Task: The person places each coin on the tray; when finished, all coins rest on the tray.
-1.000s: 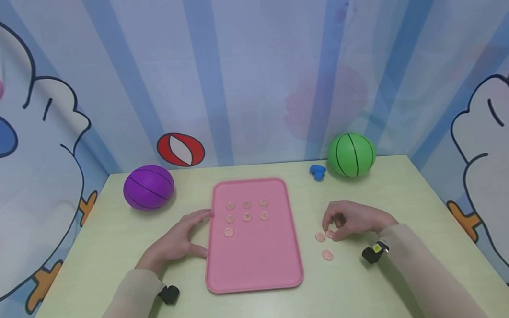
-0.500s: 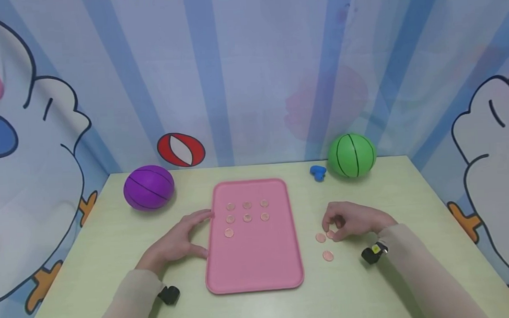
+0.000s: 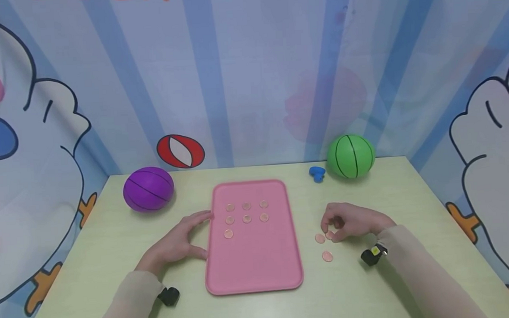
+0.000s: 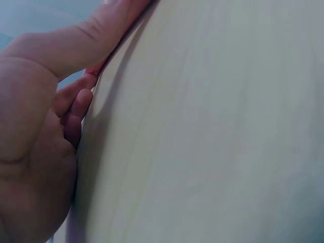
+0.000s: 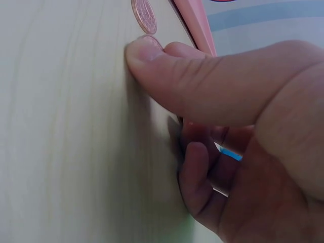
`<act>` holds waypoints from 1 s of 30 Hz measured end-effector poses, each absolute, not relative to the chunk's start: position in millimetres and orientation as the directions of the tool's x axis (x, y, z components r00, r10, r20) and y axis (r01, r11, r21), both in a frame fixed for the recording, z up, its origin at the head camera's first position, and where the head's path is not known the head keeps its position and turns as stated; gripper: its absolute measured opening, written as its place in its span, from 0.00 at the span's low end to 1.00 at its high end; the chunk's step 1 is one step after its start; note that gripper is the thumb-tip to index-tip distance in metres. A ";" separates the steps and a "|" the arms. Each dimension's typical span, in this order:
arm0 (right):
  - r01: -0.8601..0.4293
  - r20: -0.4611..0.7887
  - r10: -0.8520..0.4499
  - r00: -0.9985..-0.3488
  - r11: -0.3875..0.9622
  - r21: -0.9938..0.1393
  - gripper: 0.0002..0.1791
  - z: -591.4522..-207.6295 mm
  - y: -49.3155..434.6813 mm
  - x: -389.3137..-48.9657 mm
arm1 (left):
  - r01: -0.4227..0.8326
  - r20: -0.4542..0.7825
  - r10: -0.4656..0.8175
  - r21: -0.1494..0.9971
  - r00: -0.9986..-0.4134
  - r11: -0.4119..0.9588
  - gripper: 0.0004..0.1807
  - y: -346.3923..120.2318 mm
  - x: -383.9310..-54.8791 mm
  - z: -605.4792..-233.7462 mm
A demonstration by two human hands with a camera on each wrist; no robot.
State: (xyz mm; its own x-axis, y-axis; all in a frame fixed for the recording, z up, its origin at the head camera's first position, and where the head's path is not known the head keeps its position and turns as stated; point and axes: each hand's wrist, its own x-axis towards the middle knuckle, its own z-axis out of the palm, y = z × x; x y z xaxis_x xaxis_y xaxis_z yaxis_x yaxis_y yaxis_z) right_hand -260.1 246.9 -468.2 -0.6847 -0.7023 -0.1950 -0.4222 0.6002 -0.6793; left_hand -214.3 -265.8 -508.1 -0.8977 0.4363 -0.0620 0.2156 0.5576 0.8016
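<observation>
A pink tray [image 3: 260,266] lies in the middle of the table. Copper-coloured coins [image 3: 246,219] sit on it in two rows of three, with a single coin [image 3: 228,234] below at the left. My left hand [image 3: 177,242] rests at the tray's left edge, thumb and forefinger spread along the rim. To the right of the tray, my right hand [image 3: 354,219] pinches a coin [image 3: 329,235] at table level between thumb and forefinger; the thumb partly hides it in the right wrist view. Two loose coins lie nearby, one beside the fingertips [image 3: 320,238] and one nearer the front [image 3: 327,256].
A purple ball [image 3: 148,189] stands at the back left of the table [image 3: 193,311]. At the back right are a green ball [image 3: 351,156] and a small blue object [image 3: 317,174]. A printed striped cloth [image 3: 250,82] rises behind the table's far edge.
Both hands stay in place, and the coins and tray lie as before. Only a slight shift of the head view shows.
</observation>
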 end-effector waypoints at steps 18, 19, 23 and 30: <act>-0.463 -0.187 -0.753 -0.630 0.559 -0.688 0.10 -461.1 237.2 -254.7 | 0.229 -0.049 0.438 0.796 -0.898 0.560 0.61 -266.7 -214.4 -507.6; -0.467 -0.189 -0.753 -0.631 0.562 -0.683 0.09 -460.3 237.0 -254.1 | 0.230 -0.050 0.440 0.796 -0.897 0.560 0.61 -266.5 -214.3 -507.6; -0.486 -0.183 -0.744 -0.642 0.580 -0.653 0.07 -457.3 235.8 -252.7 | 0.224 -0.058 0.439 0.795 -0.897 0.563 0.61 -265.7 -213.7 -507.6; -0.515 -0.150 -0.724 -0.673 0.605 -0.608 0.11 -458.7 234.7 -256.1 | 0.229 -0.053 0.437 0.792 -0.898 0.566 0.61 -265.5 -213.4 -508.2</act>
